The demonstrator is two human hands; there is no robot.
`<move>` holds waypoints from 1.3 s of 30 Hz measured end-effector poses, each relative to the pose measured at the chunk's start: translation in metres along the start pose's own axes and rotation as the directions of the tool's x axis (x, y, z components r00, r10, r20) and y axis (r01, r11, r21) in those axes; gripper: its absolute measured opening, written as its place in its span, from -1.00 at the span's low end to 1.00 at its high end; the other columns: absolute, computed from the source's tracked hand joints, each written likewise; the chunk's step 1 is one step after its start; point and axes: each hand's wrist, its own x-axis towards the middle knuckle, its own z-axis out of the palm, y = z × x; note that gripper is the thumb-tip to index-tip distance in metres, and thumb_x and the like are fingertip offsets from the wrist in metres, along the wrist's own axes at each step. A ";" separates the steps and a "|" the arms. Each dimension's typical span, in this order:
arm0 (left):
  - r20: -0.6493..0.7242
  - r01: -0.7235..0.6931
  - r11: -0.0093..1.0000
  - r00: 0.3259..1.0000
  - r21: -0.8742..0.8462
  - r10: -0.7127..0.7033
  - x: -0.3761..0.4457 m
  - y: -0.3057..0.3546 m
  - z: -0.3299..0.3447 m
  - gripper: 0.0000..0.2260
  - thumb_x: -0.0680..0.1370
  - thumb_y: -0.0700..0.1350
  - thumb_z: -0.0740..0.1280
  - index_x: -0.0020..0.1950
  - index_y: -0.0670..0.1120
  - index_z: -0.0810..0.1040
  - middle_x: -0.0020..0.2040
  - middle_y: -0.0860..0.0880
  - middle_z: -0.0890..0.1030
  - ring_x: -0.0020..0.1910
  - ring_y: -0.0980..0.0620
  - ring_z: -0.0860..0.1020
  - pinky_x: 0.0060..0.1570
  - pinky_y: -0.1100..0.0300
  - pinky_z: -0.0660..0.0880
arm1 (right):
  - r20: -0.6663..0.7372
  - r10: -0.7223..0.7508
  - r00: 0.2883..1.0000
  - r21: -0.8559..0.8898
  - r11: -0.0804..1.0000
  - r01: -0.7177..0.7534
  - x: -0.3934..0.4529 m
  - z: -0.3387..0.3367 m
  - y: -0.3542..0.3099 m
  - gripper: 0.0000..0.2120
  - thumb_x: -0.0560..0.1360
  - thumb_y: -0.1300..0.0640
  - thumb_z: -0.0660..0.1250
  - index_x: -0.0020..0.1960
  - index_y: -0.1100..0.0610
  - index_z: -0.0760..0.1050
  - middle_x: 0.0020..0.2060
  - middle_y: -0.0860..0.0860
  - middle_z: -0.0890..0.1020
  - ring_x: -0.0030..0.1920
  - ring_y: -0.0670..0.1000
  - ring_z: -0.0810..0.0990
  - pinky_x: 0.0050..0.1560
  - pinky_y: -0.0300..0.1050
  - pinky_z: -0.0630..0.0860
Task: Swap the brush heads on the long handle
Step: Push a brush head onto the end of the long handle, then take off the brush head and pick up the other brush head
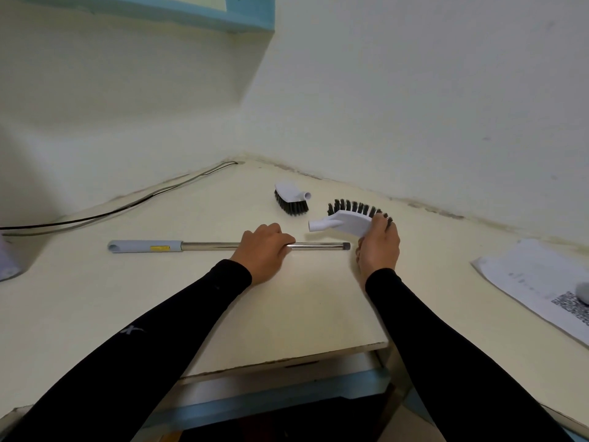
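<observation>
The long handle [210,246], a metal tube with a grey grip at its left end, lies flat on the cream table [287,314]. My left hand [263,250] rests over the tube near its middle, fingers curled on it. My right hand [379,244] holds a white curved brush head [345,223] with black bristles pointing up and away, its socket facing left, just above the tube's bare right end. A second, smaller brush head [291,199] lies on the table behind, bristles down, detached.
A black cable [127,205] runs along the back left wall. Printed paper [535,282] with a grey object [583,291] on it lies at the right. Walls meet in a corner behind the brushes. The table's front edge drops off below my forearms.
</observation>
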 end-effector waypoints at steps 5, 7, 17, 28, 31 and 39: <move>0.013 -0.036 0.999 0.999 -0.015 0.037 0.004 0.024 0.004 -0.79 0.63 -0.03 0.17 0.16 0.04 0.57 0.04 -0.06 0.51 0.05 -0.15 0.46 0.03 -0.07 0.42 | -0.085 -0.023 0.996 -0.006 1.000 0.022 -0.001 -0.001 -0.002 -0.62 0.46 -0.25 0.04 -0.11 0.00 0.47 -0.09 0.10 0.68 0.05 0.25 0.63 0.17 0.14 0.54; 0.018 -0.057 0.998 0.998 -0.013 0.057 0.007 0.036 0.006 -0.79 0.63 -0.03 0.17 0.13 0.02 0.57 0.03 -0.07 0.50 0.05 -0.15 0.46 0.03 -0.07 0.42 | -0.095 -0.027 0.995 -0.008 1.000 0.026 -0.001 -0.002 -0.002 -0.64 0.48 -0.23 0.04 -0.11 0.00 0.47 -0.08 0.10 0.68 0.04 0.24 0.62 0.14 0.12 0.53; 0.017 -0.053 0.997 0.998 -0.061 0.054 0.009 0.043 0.011 -0.71 0.60 0.07 0.20 0.26 0.04 0.53 0.11 -0.07 0.53 0.12 -0.14 0.46 0.08 -0.08 0.42 | -0.072 -0.025 0.997 -0.045 0.999 0.022 0.000 -0.001 0.000 -0.64 0.47 -0.23 0.02 -0.12 0.00 0.44 -0.16 0.01 0.63 0.01 0.20 0.56 -0.05 0.00 0.33; -0.086 -0.040 0.976 0.996 -0.215 0.022 0.000 0.010 -0.006 -0.47 0.56 0.17 0.27 0.46 -0.01 0.30 0.24 -0.01 0.49 0.16 -0.04 0.50 0.05 0.10 0.43 | -0.035 -0.092 0.995 -0.062 0.994 0.090 -0.008 0.004 -0.006 -0.62 0.51 -0.23 0.05 -0.04 0.05 0.46 -0.13 0.05 0.63 0.07 0.26 0.60 0.14 0.13 0.53; -0.211 -0.081 0.961 0.977 -0.265 0.024 -0.001 0.001 -0.023 -0.41 0.54 0.19 0.30 0.49 0.04 0.22 0.29 0.00 0.46 0.11 0.02 0.50 0.00 0.14 0.42 | -0.006 -0.104 0.995 -0.052 0.993 0.104 -0.013 0.016 -0.011 -0.64 0.51 -0.27 0.05 -0.09 -0.02 0.43 -0.10 0.10 0.66 0.05 0.29 0.64 0.17 0.22 0.56; -0.306 -0.115 0.962 0.951 -0.247 0.035 -0.002 -0.044 -0.073 -0.82 0.59 -0.01 0.28 0.11 -0.05 0.58 -0.08 0.00 0.61 -0.13 0.02 0.51 -0.09 0.08 0.46 | 0.234 -0.083 0.969 -0.006 0.996 0.087 -0.034 0.088 -0.036 -0.51 0.44 -0.38 0.09 -0.02 0.01 0.48 -0.07 0.21 0.66 -0.18 0.17 0.60 -0.17 0.12 0.63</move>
